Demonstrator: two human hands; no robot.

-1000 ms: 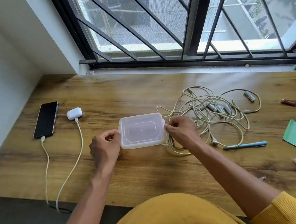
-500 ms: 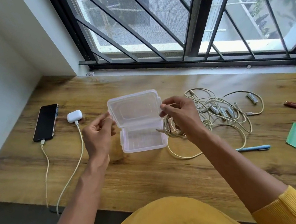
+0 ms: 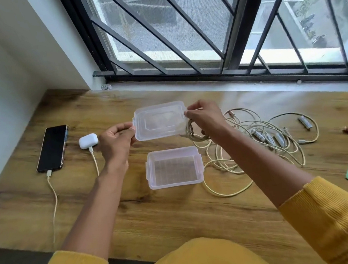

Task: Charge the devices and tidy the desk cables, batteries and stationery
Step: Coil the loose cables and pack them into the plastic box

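1. Holding one clear lid above the tabletop, the left hand pinches its left edge and the right hand pinches its right edge, with a coil of cable also in that grip.
2. One open clear box sits below the lid.
3. One phone and one white earbud case lie left, each plugged in.
4. Tangled cables with several batteries lie right; I cannot count them exactly.

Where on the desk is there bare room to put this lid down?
Bare wood lies between the lid and the window sill, and along the near edge in front of the box. Right of the box it is crowded with cables and batteries; the left holds the phone and earbud case.
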